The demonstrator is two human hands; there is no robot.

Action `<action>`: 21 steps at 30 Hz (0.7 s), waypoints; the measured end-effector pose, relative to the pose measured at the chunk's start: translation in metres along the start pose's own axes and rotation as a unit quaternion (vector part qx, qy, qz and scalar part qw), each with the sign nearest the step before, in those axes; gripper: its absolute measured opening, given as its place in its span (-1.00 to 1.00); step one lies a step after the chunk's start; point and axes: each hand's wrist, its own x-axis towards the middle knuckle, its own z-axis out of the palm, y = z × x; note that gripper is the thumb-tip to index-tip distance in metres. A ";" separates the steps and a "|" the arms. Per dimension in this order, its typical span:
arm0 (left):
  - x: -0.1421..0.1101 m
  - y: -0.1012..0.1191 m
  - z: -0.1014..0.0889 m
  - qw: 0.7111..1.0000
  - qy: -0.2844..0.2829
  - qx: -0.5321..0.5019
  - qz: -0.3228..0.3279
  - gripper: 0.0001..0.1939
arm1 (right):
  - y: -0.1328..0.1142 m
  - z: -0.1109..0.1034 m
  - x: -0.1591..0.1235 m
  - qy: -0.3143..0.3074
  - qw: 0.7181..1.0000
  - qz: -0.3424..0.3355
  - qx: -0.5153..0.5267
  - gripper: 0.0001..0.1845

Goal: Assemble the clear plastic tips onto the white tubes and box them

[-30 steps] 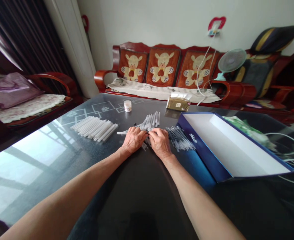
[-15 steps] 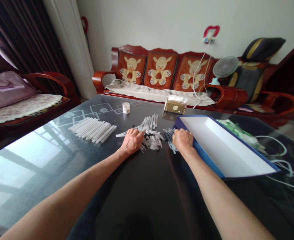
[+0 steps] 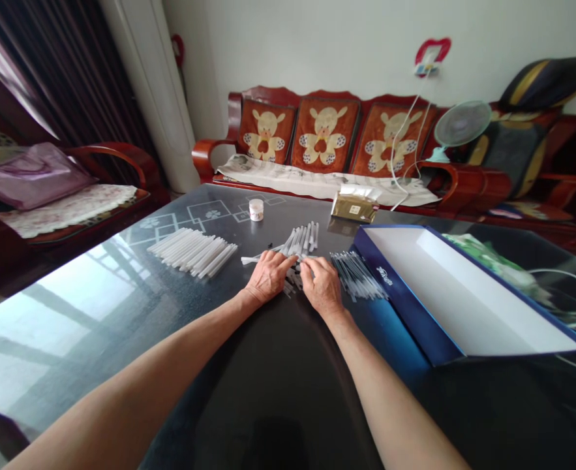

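Note:
My left hand (image 3: 269,277) and my right hand (image 3: 321,284) rest close together on a loose pile of white plastic sticks (image 3: 301,239), their fingertips almost meeting. One stick pokes out past my left hand. Whether either hand grips a stick is hidden by the fingers. To the right of my right hand lies a bundle of thin clear tubes (image 3: 357,276). Further left, beyond my left hand, a tidy row of white sticks (image 3: 192,252) lies side by side.
All this lies on a dark glass tabletop (image 3: 87,294). A blue box lid (image 3: 405,307) with a white inside sits at the right. A small white jar (image 3: 256,209) and a gold packet (image 3: 355,205) stand at the far side. A red wooden sofa (image 3: 317,140) stands beyond.
My right hand has moved left from the clear tubes to the white pile, next to my left hand. The view has shifted slightly.

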 end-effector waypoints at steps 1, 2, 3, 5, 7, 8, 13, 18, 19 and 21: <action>0.000 0.000 0.000 1.000 -0.003 -0.004 0.002 -0.59 | -0.003 0.003 -0.001 -0.001 1.000 -0.003 -0.001 -0.74; 0.000 0.000 0.000 1.000 -0.006 -0.007 0.004 -0.58 | -0.005 0.004 -0.002 -0.002 1.000 -0.007 -0.003 -0.75; 0.000 0.000 0.000 1.000 -0.008 -0.010 0.006 -0.57 | -0.007 0.005 -0.002 -0.002 1.000 -0.011 -0.006 -0.76; -0.001 0.000 0.000 1.000 -0.008 -0.012 0.013 -0.57 | -0.008 0.006 -0.002 -0.001 1.000 -0.016 -0.009 -0.78; -0.001 0.000 0.001 1.000 -0.006 -0.010 0.021 -0.57 | -0.007 0.006 -0.001 0.002 1.000 -0.020 -0.003 -0.79; -0.002 -0.001 0.001 1.000 -0.004 -0.008 0.024 -0.57 | -0.007 0.007 -0.001 0.005 1.000 -0.020 0.002 -0.79; -0.002 -0.002 0.002 0.999 -0.004 0.000 0.038 -0.54 | -0.005 0.008 0.001 0.012 0.999 -0.020 0.023 -0.80; -0.003 0.003 -0.003 0.999 0.040 -0.006 0.030 -0.56 | -0.004 0.008 0.001 0.040 0.997 -0.019 0.060 -0.81; -0.003 0.004 -0.005 0.998 0.061 -0.011 0.024 -0.58 | -0.003 0.008 0.000 0.061 0.996 -0.010 0.068 -0.81; -0.004 0.005 -0.009 0.994 0.105 -0.032 -0.007 -0.61 | 0.001 0.008 -0.001 0.106 0.992 0.015 0.073 -0.81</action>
